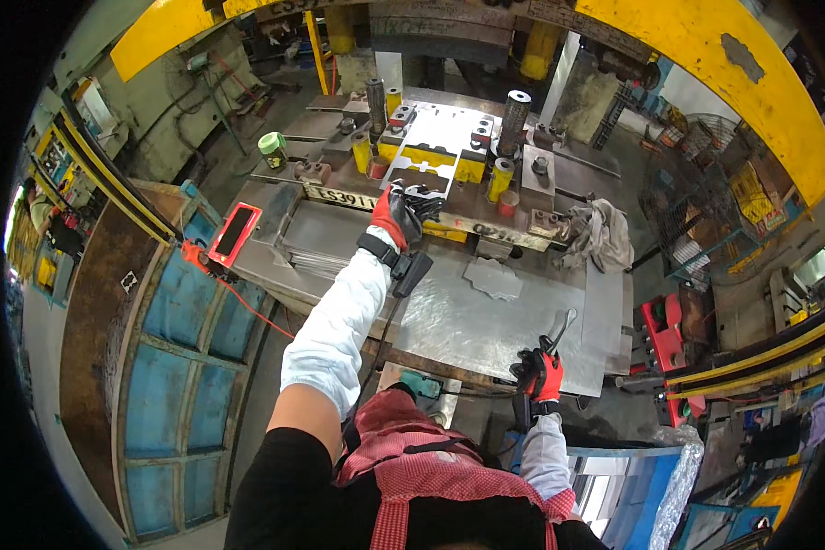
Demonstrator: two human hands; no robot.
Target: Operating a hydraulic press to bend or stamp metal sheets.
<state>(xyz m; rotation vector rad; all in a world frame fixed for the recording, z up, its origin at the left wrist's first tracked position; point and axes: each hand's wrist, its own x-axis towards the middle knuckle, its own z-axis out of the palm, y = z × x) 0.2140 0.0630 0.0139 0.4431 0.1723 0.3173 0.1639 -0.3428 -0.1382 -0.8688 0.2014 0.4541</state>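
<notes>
My left hand point(401, 213), in a red and black glove, reaches out to the die at the middle of the press. Its curled fingers are closed at the near edge of a shiny metal sheet point(443, 130) with cut-out edges, which lies on the yellow die block point(469, 170). My right hand point(539, 374), gloved the same way, is closed around a slim metal tool with a rounded end point(562, 328). This tool points up and away over the near metal plate point(458, 321). A flat cut metal piece point(493, 278) with a jagged edge lies on that plate, between the hands.
Stacked metal sheets point(316, 261) lie left of my left forearm. Guide posts point(515, 119) flank the die. A grey rag point(600, 236) hangs at the right. A green-lidded cup point(272, 149) and a red-framed device point(236, 234) stand left. Yellow-black guards point(110, 174) border the sides.
</notes>
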